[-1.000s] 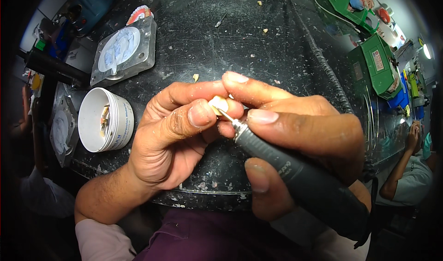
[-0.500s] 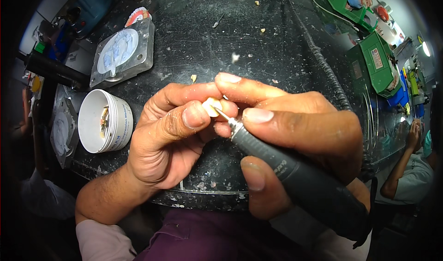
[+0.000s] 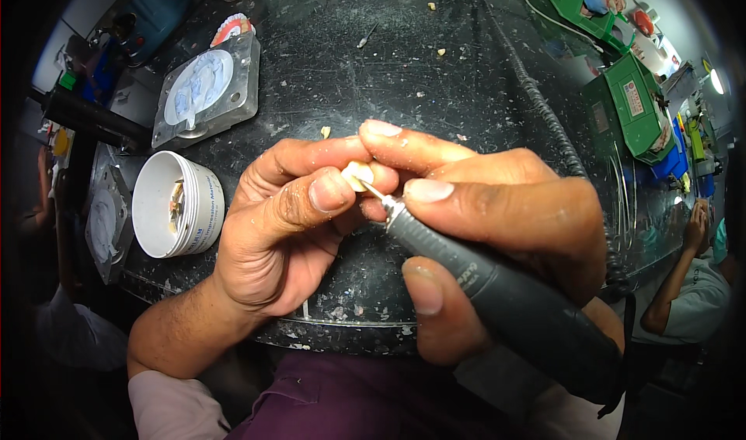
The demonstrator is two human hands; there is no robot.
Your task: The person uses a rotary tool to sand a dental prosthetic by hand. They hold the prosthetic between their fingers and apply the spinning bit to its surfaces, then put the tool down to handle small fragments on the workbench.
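Observation:
Between the thumb and fingers of my left hand (image 3: pixel 284 222) is a small cream-coloured artificial tooth (image 3: pixel 357 173). My right hand (image 3: pixel 513 214) grips a dark grey rotary handpiece (image 3: pixel 505 300) from above, thumb on the near side and fingers along the far side. Its thin metal bur (image 3: pixel 373 192) points up and left, with the tip at the tooth's near right side. The right index fingertip rests close to the left fingertips. Pale specks cling to my left fingers.
A white tub (image 3: pixel 177 204) holding small metal parts stands left of my left hand. Behind it lies a metal flask (image 3: pixel 208 90) with pale blue material. A coiled cord (image 3: pixel 536 90) crosses the black bench (image 3: pixel 350 59). Green bins (image 3: pixel 629 106) stand at right; another person's arm (image 3: pixel 676 265) shows beyond.
Both hands and the handpiece have shifted very slightly left. A white speck seen over the bench beyond my hands is gone from that spot. The grips are the same.

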